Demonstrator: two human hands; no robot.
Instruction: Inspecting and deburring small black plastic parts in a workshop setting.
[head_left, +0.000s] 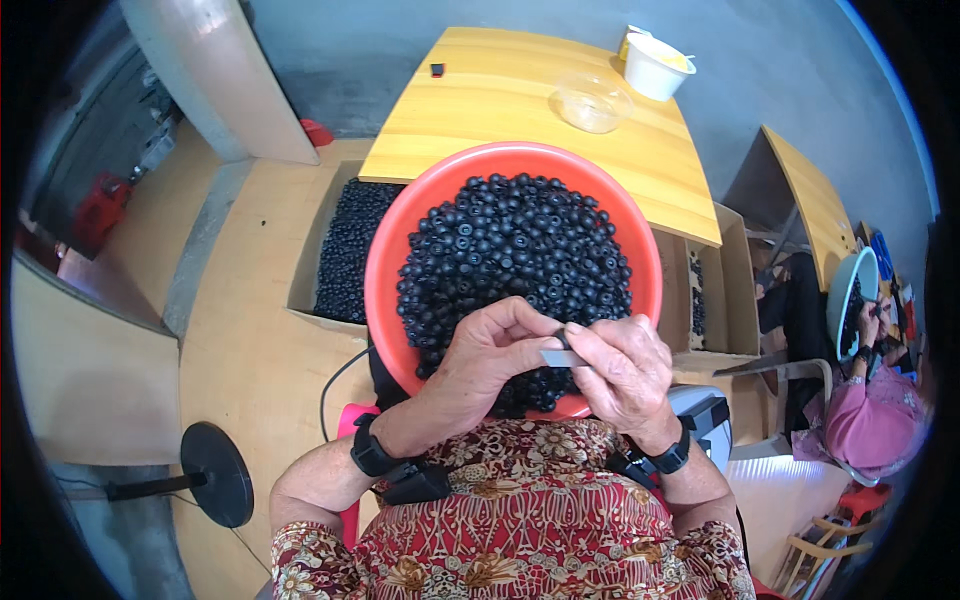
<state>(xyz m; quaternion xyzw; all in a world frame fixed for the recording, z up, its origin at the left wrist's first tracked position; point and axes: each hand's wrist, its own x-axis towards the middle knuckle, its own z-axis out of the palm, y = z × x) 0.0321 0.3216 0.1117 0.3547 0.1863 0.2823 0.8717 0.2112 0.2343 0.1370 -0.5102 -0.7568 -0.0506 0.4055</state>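
A red basin (643, 275) in front of me holds a heap of small round black pieces (505, 240), many with a hole or ring in the top. Over its near edge, my left hand (480, 352) pinches one small black piece (562, 338) between thumb and forefinger. My right hand (628, 372) meets it fingertip to fingertip, closed on a short flat grey blade (562, 358). The blade sticks out leftward, just below the black piece. Fingers partly cover both items, so whether the blade touches the piece cannot be made out.
Behind the basin stands a yellow wooden table (520, 85) with a clear bowl (592, 103) and a white tub (657, 66). Cardboard boxes flank it; the left box (325, 255) holds more black pieces. At right, a person in pink (870, 425) works over a light-blue basin (842, 300).
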